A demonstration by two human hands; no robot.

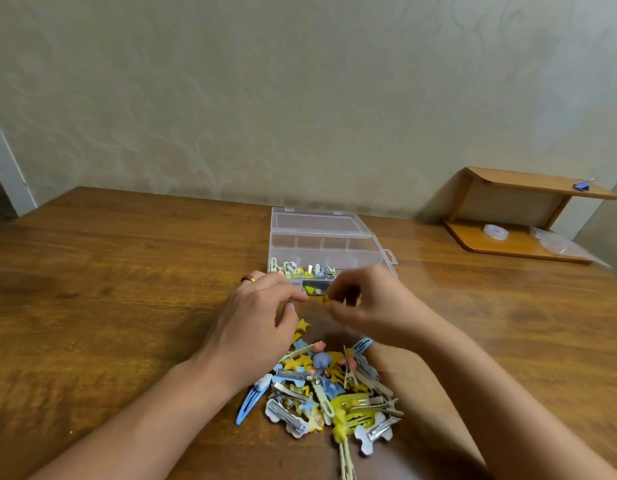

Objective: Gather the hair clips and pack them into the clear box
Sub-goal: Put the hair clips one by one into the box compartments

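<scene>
Clips [329, 386] lay heaped near the table's [109, 278] front edge. Our right hand [365, 303] pinched a yellow clip [324, 299]; our left hand [255, 317] hovered relaxed, beside the clear box [326, 249].

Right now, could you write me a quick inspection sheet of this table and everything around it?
Surface: wooden table, bare at left.
Job's things: clear box, lid open, some clips inside; pile of hair clips near the person; small yellow clip held between both hands.
Clutter: tape roll and plastic bag on a small wooden shelf.
Fingers: left hand and right hand meet at the yellow clip; motion blurred.
Cables: nothing seen.
Surroundings: patterned wall.
</scene>
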